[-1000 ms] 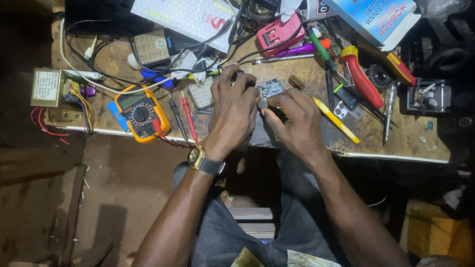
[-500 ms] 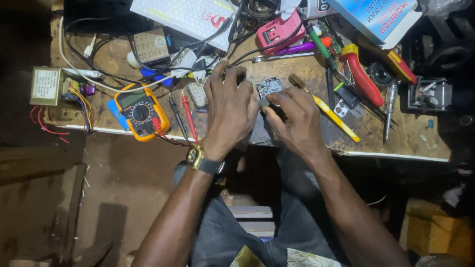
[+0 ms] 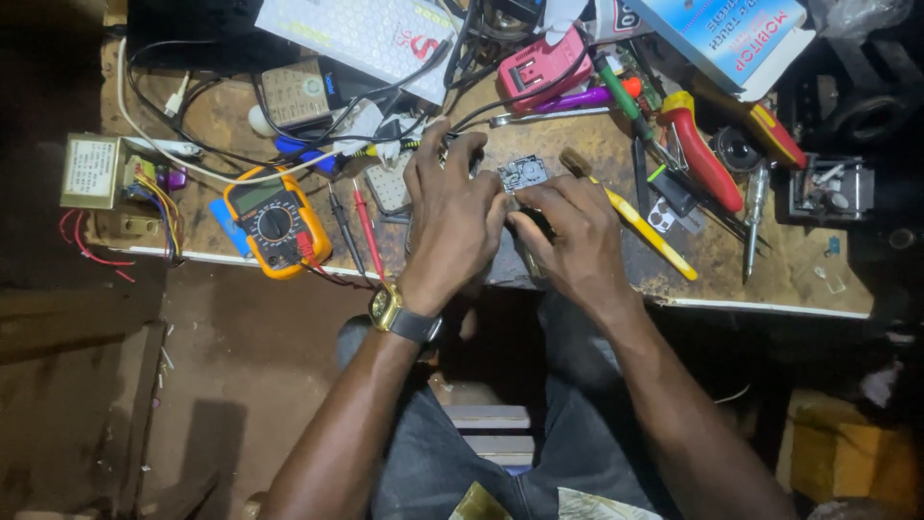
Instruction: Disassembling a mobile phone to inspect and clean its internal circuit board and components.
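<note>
My left hand [image 3: 450, 214] and my right hand [image 3: 568, 236] meet over a small grey circuit module [image 3: 523, 174] at the middle of the cluttered wooden workbench [image 3: 760, 279]. Fingers of both hands pinch the module from either side; most of it is hidden under them. A gold wristwatch [image 3: 397, 310] sits on my left wrist. A yellow-handled tool [image 3: 647, 231] lies just right of my right hand.
An orange multimeter [image 3: 274, 221] with red and black probes [image 3: 364, 229] lies left of my hands. Red-handled pliers [image 3: 703, 154], screwdrivers, a pink device [image 3: 539, 67], a blue box [image 3: 741, 39], a transformer [image 3: 91, 171] and tangled cables crowd the bench. My knees are below the bench edge.
Both hands stayed on the module with only slight finger shifts. The bench items have not moved.
</note>
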